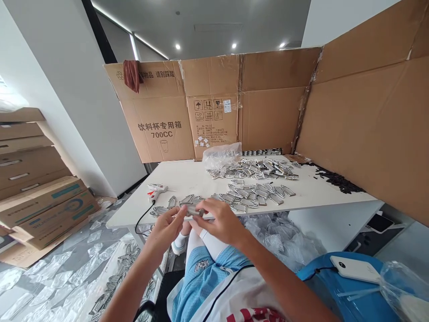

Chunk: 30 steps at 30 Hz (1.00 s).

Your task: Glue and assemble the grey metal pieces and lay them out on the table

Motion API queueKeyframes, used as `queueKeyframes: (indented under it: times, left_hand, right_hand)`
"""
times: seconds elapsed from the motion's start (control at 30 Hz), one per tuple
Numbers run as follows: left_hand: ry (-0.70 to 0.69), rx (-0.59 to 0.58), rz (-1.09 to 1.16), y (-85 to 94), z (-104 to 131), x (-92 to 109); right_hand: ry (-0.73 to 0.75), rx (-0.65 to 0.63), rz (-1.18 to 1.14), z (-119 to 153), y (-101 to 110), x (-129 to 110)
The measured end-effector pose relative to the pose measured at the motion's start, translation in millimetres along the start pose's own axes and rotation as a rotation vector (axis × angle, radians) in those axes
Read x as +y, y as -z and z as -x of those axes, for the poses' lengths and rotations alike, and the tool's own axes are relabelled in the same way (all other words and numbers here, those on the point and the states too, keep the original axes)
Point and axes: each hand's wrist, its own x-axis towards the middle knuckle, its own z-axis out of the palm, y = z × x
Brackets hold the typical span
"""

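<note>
Over the near edge of the white table [182, 170], a small elongated silver metal piece [191, 209] is held between both hands. My left hand [170, 224] pinches its left end with thumb and index finger. At the right end, the fingers of my right hand [219, 222] are closed on the same piece and partly hide it. Similar loop-shaped silver metal pieces [256, 195] lie to the right of my hands, and several more are just left and behind. A white glue gun [156, 192] with a black cord rests near the table's left side.
A bigger heap of metal pieces [264, 169] lies behind, beside a clear plastic bag [221, 155]. Small black parts [342, 180] are spread at the right. Cardboard walls [214, 76] enclose the back and right. A power bank [355, 269] sits on a blue surface [321, 273].
</note>
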Motion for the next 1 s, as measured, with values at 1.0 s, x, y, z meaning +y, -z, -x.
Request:
queueKeyframes:
  times: [1.0]
  left_hand:
    - [0.136, -0.064, 0.604, 25.3, -3.0, 10.1]
  right_hand:
    - [-0.551, -0.047, 0.927, -10.9, 206.9, 268.0]
